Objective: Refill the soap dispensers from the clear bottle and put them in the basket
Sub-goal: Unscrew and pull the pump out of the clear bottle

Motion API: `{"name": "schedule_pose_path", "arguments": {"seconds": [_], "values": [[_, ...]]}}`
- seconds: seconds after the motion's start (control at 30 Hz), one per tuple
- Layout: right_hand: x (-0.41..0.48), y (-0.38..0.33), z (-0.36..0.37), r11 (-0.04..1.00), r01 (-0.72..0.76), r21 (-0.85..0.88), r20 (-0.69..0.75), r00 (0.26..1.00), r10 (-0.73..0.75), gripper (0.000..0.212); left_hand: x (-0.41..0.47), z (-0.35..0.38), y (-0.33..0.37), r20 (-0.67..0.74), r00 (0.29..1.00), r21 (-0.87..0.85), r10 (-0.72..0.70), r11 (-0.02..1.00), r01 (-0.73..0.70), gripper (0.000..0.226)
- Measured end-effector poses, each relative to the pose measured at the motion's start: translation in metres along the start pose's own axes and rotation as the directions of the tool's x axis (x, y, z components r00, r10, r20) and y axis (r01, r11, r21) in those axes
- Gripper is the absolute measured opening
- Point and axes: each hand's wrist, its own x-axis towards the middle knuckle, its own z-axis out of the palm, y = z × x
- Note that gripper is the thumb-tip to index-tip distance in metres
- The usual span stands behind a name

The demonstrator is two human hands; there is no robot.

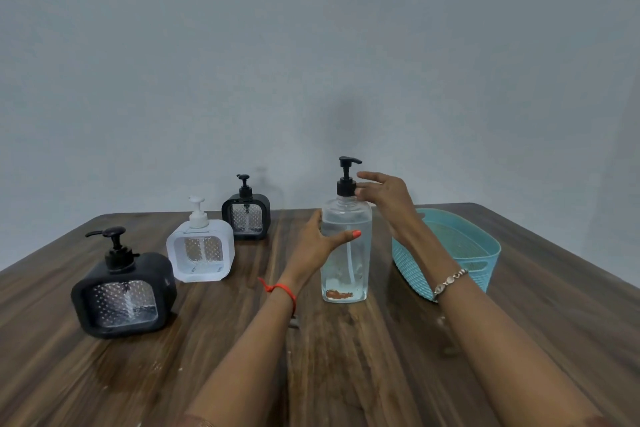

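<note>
A tall clear bottle (346, 253) with a black pump stands upright in the middle of the wooden table (346, 357). My left hand (317, 241) grips its body, thumb across the front. My right hand (384, 194) touches the black pump collar with its fingertips, the other fingers spread. Three square dispensers stand to the left: a black one (123, 295) nearest, a white one (200, 250) behind it, and a second black one (246, 217) by the wall. A light blue woven basket (485, 246) sits right of the bottle, partly behind my right forearm.
A plain grey wall rises just behind the table's far edge. Bare wood lies in front of the bottle, between and under my forearms.
</note>
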Motion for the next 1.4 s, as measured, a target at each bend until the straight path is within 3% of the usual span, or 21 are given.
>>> {"name": "schedule_pose_path", "arguments": {"seconds": [0.13,0.2,0.3,0.47,0.53,0.6,0.8,1.13,1.4], "values": [[-0.004,-0.002,0.014,0.963,0.078,-0.258,-0.05,0.994,-0.094,0.056,0.0,0.0,-0.002,-0.002,1.0,0.004,-0.009,1.0,0.009,0.069],[-0.004,-0.004,0.019,0.939,0.119,-0.322,-0.075,0.986,-0.151,0.05,0.0,0.0,-0.002,0.002,1.0,0.014,-0.02,1.0,0.02,0.069],[-0.005,-0.009,0.02,0.953,0.128,-0.274,-0.06,0.987,-0.149,0.036,0.001,0.0,-0.001,0.009,0.999,0.019,-0.033,0.999,0.033,0.069],[-0.006,-0.013,0.013,0.983,0.083,-0.161,-0.001,0.996,-0.084,0.04,0.001,0.001,0.0,0.014,0.999,0.017,-0.031,0.999,0.031,0.067],[-0.007,-0.012,0.015,0.977,0.085,-0.195,0.015,0.996,-0.084,0.041,0.002,0.001,0.0,0.011,0.999,0.024,-0.034,0.999,0.034,0.068],[-0.009,-0.012,0.019,0.959,0.105,-0.264,-0.005,0.994,-0.11,0.04,0.002,0.001,0.0,0.008,0.999,0.028,-0.039,0.999,0.038,0.068],[-0.004,-0.022,0.018,0.959,0.133,-0.25,-0.043,0.988,-0.149,0.027,0.004,0.0,-0.001,0.017,0.998,0.021,-0.052,0.998,0.052,0.069],[0.004,-0.064,-0.001,0.98,0.186,-0.065,-0.127,0.973,-0.193,0.029,-0.001,0.001,0.001,0.033,0.999,0.008,-0.027,1.0,0.026,0.066],[-0.001,-0.074,-0.002,0.962,0.259,-0.081,-0.208,0.94,-0.27,0.026,0.0,0.001,-0.001,0.047,0.999,0.001,-0.025,1.0,0.025,0.068]]}}
